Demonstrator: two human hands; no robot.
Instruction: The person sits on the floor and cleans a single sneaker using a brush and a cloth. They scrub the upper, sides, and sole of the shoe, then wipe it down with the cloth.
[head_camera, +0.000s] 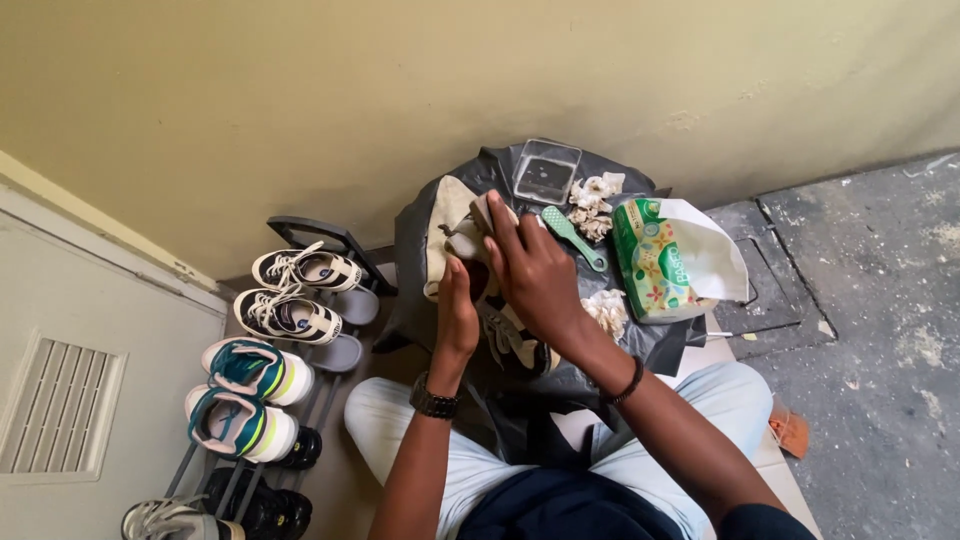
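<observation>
While the left hand (458, 315) steadies a beige shoe (450, 225) on the black-covered desk (420, 290), fingers wrapped around it, the right hand (535, 275) presses a cloth onto it, fingers closed, beside a green brush (572, 236).

A single head-worn camera looks steeply down from just above the seated person's lap, facing the plain yellowish wall (400, 90). It sits close to the round surface draped in black plastic (420, 225), centred in view; left of that surface stands the dark metal shoe rack (345, 245).
</observation>
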